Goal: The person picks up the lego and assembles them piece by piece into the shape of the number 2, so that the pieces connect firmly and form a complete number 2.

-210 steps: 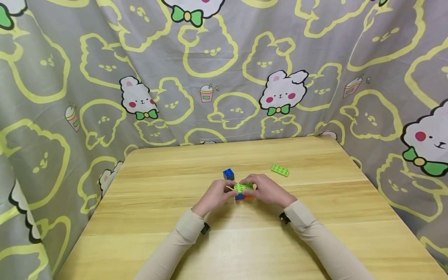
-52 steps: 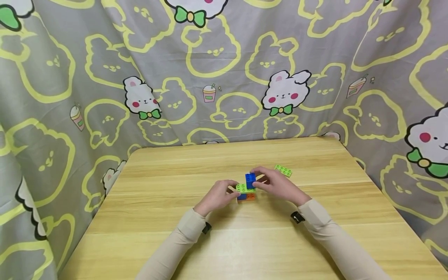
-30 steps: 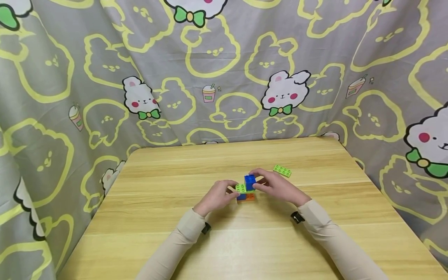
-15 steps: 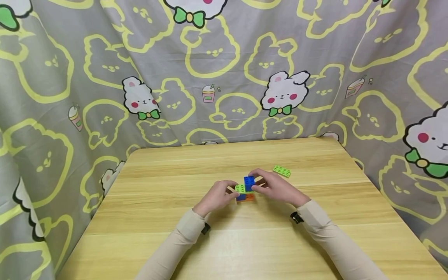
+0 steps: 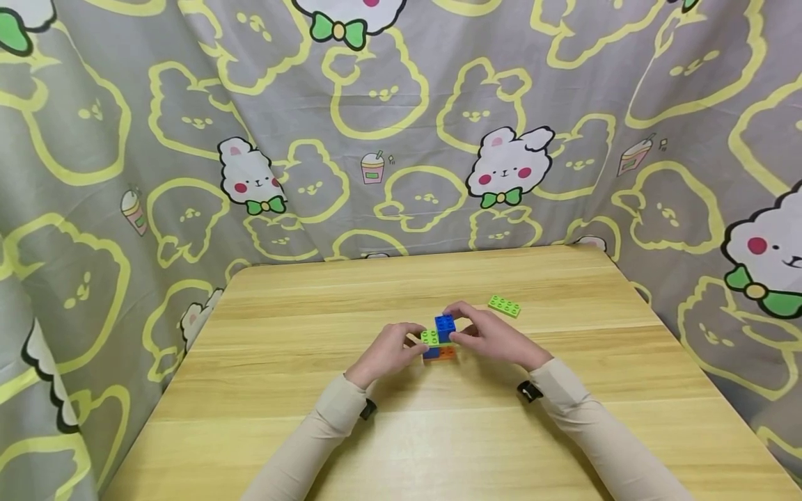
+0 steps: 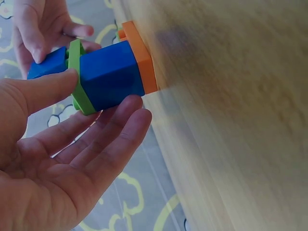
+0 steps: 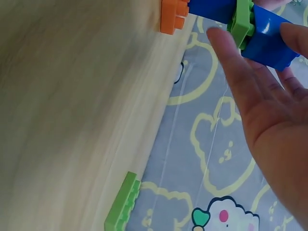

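Note:
A stack of toy building bricks stands on the table: a flat orange brick (image 6: 142, 60) at the bottom, a blue brick (image 6: 110, 74) on its left part, and a flat lime-green brick (image 5: 429, 337) across that. My left hand (image 5: 388, 350) grips the stack from the left, thumb on the green brick's edge, fingers along the far side. With thumb and fingers my right hand (image 5: 495, 337) pinches an upper blue brick (image 5: 445, 327) at the right end of the green one. In the right wrist view, green studs show beneath this overhanging end.
A second flat lime-green brick (image 5: 504, 306) lies on the wooden table (image 5: 301, 431), behind and to the right of the stack. A grey curtain (image 5: 401, 90) with cartoon prints hangs along the table's back and sides.
The upper blue brick, earlier standing behind the stack, came over the green brick's right end in my right hand and has sunk slightly onto it. My left hand stays at the stack.

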A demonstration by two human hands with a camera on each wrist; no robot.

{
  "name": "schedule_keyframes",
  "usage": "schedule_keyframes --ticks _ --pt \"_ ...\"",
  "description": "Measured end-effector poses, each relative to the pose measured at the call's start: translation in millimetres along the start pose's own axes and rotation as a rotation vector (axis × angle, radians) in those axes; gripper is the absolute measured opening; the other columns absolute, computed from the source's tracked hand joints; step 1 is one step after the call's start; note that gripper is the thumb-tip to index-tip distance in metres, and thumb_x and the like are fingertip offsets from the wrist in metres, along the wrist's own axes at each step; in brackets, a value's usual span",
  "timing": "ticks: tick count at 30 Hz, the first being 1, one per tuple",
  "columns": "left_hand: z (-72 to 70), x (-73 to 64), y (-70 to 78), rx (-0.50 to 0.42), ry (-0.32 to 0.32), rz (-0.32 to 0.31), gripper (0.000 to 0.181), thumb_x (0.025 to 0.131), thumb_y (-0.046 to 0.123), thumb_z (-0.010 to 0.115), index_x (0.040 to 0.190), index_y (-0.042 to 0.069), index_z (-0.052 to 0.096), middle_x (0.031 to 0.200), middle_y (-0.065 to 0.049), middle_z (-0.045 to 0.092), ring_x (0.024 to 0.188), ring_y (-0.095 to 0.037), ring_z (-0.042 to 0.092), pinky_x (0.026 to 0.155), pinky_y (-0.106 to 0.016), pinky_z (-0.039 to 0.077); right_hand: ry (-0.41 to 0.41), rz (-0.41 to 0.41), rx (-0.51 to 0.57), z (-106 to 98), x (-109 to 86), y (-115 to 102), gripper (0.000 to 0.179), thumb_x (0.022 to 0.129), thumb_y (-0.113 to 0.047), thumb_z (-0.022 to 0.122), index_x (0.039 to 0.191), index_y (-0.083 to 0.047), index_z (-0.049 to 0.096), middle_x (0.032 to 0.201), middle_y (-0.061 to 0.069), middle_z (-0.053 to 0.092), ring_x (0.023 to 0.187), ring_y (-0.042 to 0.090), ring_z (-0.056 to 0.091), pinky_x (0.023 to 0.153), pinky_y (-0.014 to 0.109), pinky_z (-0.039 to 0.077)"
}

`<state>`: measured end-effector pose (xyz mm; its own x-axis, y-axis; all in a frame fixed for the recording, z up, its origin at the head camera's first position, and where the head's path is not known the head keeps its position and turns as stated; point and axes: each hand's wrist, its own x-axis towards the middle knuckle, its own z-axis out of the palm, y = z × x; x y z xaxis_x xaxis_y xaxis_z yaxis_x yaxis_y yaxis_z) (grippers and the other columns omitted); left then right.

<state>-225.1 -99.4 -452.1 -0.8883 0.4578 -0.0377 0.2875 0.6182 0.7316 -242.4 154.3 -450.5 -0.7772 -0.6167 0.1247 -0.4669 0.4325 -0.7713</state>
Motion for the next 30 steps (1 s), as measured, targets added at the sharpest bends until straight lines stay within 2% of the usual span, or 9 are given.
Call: schedule_keyframes --ticks 4,7,13,21,30 --pt "0.2 -0.3 -0.1 -0.005 -0.005 -0.006 0.038 0.100 0.019 0.067 0.133 0.000 0.064 0.124 -0.015 0.070 0.098 -0.025 0.072 0.078 -0.034 0.061 -0.022 0.013 0.084 -0.1 -0.4 3.5 0.043 0.105 -0.022 0.060 0.145 -0.013 0.046 0.141 0.019 0.057 0.100 0.023 0.074 0.084 0.035 0.061" --pt "0.2 -0.6 0.1 -0.006 -0.006 -0.006 0.039 0.100 0.019 0.067 0.133 -0.001 0.064 0.124 -0.015 0.070 0.098 -0.025 0.072 0.078 -0.034 0.061 -0.033 0.012 0.116 0.4 -0.4 4.5 0.041 0.106 -0.021 0.059 0.145 -0.016 0.046 0.142 0.019 0.056 0.100 0.027 0.074 0.082 0.033 0.061" --pt "-0.2 -0.9 0.3 -0.006 -0.001 0.004 0.037 0.101 0.019 0.067 0.133 0.000 0.064 0.126 -0.015 0.069 0.098 -0.025 0.072 0.078 -0.034 0.061 0.004 0.001 0.065 4.3 1.3 2.8 0.041 0.101 -0.027 0.067 0.139 -0.022 0.051 0.135 0.014 0.061 0.097 0.025 0.074 0.083 0.033 0.059" --pt "-0.1 -0.2 1.2 0.001 0.005 0.006 0.037 0.101 0.019 0.067 0.132 0.000 0.065 0.125 -0.015 0.070 0.098 -0.024 0.072 0.079 -0.034 0.061 0.058 0.003 0.001 10.8 3.5 3.4 0.043 0.098 -0.022 0.070 0.136 -0.022 0.050 0.124 0.007 0.069 0.105 0.019 0.070 0.087 0.037 0.060" --pt "0.0 0.4 0.1 -0.001 0.006 0.016 0.035 0.101 0.019 0.067 0.130 0.001 0.066 0.125 -0.014 0.070 0.097 -0.024 0.073 0.079 -0.034 0.061 0.053 0.007 0.039 9.0 1.7 6.5 0.040 0.100 -0.018 0.068 0.134 -0.025 0.048 0.124 0.007 0.069 0.107 0.019 0.070 0.092 0.039 0.059"
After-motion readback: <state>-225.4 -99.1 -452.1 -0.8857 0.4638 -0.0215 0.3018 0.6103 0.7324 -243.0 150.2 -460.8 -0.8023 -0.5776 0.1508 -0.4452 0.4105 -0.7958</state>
